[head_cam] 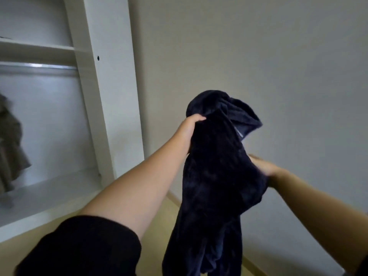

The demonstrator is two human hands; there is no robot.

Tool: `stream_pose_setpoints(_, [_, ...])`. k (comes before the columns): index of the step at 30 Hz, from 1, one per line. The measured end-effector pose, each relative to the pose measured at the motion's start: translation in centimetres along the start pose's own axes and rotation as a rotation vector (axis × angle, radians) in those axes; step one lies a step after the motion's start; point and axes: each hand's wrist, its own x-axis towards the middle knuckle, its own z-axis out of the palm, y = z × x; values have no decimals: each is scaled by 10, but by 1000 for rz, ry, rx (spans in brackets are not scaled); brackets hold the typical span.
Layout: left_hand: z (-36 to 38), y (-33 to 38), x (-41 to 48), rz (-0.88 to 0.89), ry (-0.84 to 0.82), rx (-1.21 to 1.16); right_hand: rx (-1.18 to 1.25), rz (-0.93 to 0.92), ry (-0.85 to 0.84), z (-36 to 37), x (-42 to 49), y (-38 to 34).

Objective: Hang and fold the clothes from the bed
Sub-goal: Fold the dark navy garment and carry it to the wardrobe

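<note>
A dark navy fleece garment (215, 176) hangs in the air in front of a bare wall, its top bunched and its lower part trailing out of the frame's bottom. My left hand (189, 130) grips the bunched top from the left side, arm stretched forward. My right hand (262, 166) touches the garment's right side at mid-height; it is blurred and partly hidden behind the fabric, so its fingers cannot be made out. No hanger is visible.
An open white wardrobe (111, 86) stands at left, with a shelf (37, 46), a metal hanging rail (39, 66) and an olive-grey garment (10, 148) hanging at its far left. Pale wooden floor (159, 226) runs along the grey wall.
</note>
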Motion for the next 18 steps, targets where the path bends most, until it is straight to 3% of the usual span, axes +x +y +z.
stream_pose_setpoints(2, [10, 3, 3, 39, -16, -17, 95, 161, -20, 1, -10, 36])
stream_pose_setpoints(3, [13, 2, 5, 72, -11, -20, 146, 194, -127, 3, -15, 48])
stream_pose_setpoints(5, [13, -8, 10, 121, 31, -6, 195, 193, -292, 11, -25, 57])
stream_pose_setpoints(7, [9, -21, 13, 166, 63, 71, 163, 172, -346, 22, -31, 48])
stream_pose_setpoints(9, [0, -31, 20, 105, 83, 125, 153, 142, -234, 25, -26, 36])
stream_pose_setpoints(12, [-14, -40, 26, -90, 127, 207, 254, 60, 84, 15, -8, 9])
stream_pose_setpoints(13, [-18, -46, 29, -81, 177, 306, 312, 47, 171, 10, 0, -3])
stream_pose_setpoints(14, [-22, -51, 30, 2, 265, 454, 369, 47, 233, 5, 7, -14])
stream_pose_setpoints(16, [-24, -62, 20, 442, 443, 650, 439, 59, 292, 0, 21, -33])
stream_pose_setpoints(18, [-19, -81, -6, 866, 367, 602, 457, 62, 308, 0, 29, -49])
